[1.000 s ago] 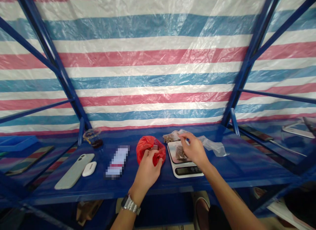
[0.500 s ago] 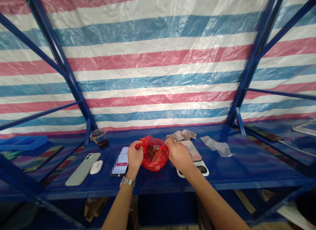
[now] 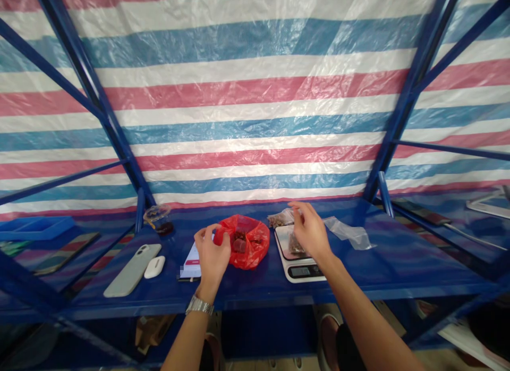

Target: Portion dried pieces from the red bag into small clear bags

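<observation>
A red plastic bag with dark brown pieces inside lies open on the blue shelf. My left hand, with a watch on the wrist, pinches the bag's left rim. Right of it stands a white digital scale with a small clear bag of brown pieces on its plate. My right hand hovers over the scale with its fingers curled together at the top of that small bag.
A phone in a grey case, a white earbud case and a lit phone lie to the left. A clear cup, filled packets, an empty clear bag and a blue tray sit further back. Blue frame posts flank the shelf.
My right hand went from the scale to the red bag's right rim and has come back over the scale. My left hand shifted to the bag's left edge and stays there.
</observation>
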Available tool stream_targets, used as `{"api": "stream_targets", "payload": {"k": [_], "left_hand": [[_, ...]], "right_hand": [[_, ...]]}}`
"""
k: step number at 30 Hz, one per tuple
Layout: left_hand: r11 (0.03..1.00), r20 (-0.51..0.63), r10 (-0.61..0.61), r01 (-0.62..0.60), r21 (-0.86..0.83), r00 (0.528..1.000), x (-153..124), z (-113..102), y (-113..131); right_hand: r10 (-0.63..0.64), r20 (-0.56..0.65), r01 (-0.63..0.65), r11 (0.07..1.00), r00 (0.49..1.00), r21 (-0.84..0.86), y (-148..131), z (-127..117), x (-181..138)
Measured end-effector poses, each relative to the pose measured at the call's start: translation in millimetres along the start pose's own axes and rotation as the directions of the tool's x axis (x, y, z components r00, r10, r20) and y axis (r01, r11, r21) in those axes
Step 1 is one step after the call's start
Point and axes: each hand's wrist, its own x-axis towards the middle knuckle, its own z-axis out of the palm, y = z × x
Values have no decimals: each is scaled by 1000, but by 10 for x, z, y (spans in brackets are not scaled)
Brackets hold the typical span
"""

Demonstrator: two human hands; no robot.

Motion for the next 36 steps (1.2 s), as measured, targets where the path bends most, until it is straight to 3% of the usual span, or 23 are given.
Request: {"api": "stream_targets", "payload": {"k": [4,9,13,16,19,22,24,29,32,36], "left_hand": [[990,-93,133,-127,69,987,-115,-152,307],[966,-79,248,-253,-61,966,-293,-148,576],[925,-2,344,-339,-174,939,-443,-55,716],[895,54,400,-377,-239,915,-543,11,809],[880,119,421,-373,-293,899,-638,83,888],[898,197,375,-302,-320,906,-733,173,935],[927,222,280,-202,-315,934,-792,235,943],[934,314,77,42,-355,946,-870,316,931],[838,361,-47,234,-493,931,-839,316,932],[571,410,-302,508,-645,860,-711,311,852]], "right_hand": [[145,-110,-154,985,983,-78,358,-169,58],[195,34,-182,956,980,-232,675,-219,-34],[218,125,-164,926,968,-341,818,-168,-146],[212,170,-151,938,962,-312,878,-131,-180],[184,200,-155,976,962,-154,853,-120,-148],[132,228,-164,978,965,130,663,-132,-72],[94,238,-161,945,967,283,435,-145,-21],[12,261,-129,890,965,437,-249,-80,47],[27,269,-156,868,963,471,-539,91,42],[67,266,-181,883,962,432,-698,409,9]]}}
